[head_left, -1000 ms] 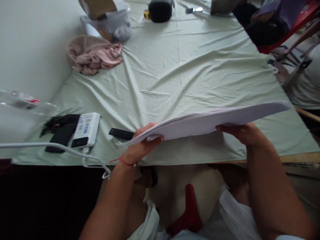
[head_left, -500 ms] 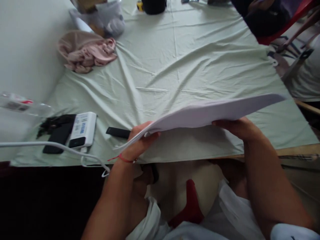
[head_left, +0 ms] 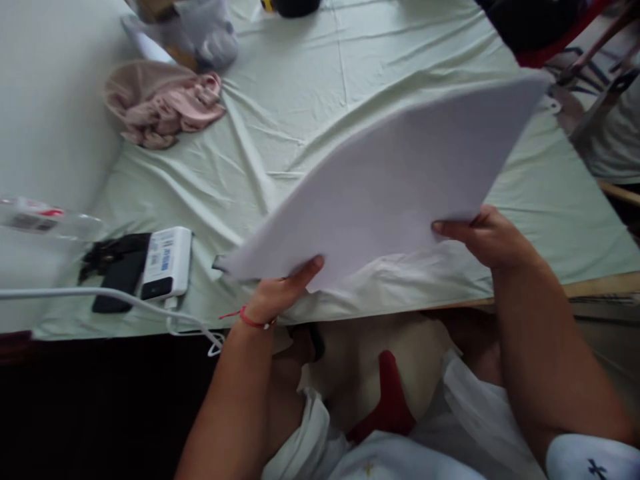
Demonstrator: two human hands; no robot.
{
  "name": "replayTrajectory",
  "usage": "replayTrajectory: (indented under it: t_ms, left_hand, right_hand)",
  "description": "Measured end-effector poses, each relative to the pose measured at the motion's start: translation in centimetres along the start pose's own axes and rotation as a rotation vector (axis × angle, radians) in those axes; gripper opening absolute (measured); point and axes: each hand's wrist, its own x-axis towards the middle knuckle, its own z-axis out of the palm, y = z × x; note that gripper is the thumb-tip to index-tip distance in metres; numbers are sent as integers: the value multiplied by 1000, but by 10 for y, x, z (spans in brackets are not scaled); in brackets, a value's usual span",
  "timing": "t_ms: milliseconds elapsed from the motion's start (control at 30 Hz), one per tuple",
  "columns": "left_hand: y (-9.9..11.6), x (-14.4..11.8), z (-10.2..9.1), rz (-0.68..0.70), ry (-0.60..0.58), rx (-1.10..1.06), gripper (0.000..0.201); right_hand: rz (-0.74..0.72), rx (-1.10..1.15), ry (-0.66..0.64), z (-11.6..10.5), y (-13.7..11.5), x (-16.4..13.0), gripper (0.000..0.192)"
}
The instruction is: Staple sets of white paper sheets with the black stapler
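Knees and white clothing of the seated person fill the near edge of the view, with a red item between the legs.

Left hand (head_left: 280,293): closed on the near left edge of the sheet (head_left: 395,187), thumb on top, fingers underneath. A red thread circles the wrist.

Right hand (head_left: 483,237): closed on the near right edge of the same sheet, thumb on the upper face.

Sheet: white, broad, slightly bowed, held above the tabletop (head_left: 310,113) and clear of it. The far edge is tilted up, so the upper face is turned toward the person. The far right corner reaches toward the tabletop's right side.

Step in hand, as judged: the sheet is being presented face-up for inspection or positioning, carried by both hands. The next move calls for an even grip at both edges so that the sheet does not buckle, and a level path over the cloth.

Left of the left hand: a white power bank (head_left: 167,262) lies on the green cloth, touching a dark item (head_left: 117,270) beside it. A white cable (head_left: 100,293) runs across the near edge.

Farther back, left: a pink garment (head_left: 160,103) lies crumpled near the wall. Behind it stands a clear plastic bag (head_left: 200,33). A red chair (head_left: 555,40) shows at the far right.
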Motion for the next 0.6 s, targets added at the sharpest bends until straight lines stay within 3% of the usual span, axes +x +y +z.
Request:
replayTrajectory:
  t_ms: [100,200,333,467,600]
  left_hand:
    - [-5,-5,1,-115,-70,-152,63]
    - [-4,-6,5,-203,-101,-248,64]
    - [1,-3,7,-74,-43,-225,56]
    - [4,-2,0,46,88,-75,44]
    - [3,-5,-10,106,49,83,24]
  right_hand:
    - [71,124,-26,0,0,1,18]
    - [124,224,-27,-1,-1,1,15]
    - [51,213,9,-1,-1,0,16]
    - [-70,76,53,1,-3,-3,20]
    - [-96,7,120,6,-4,-5,32]
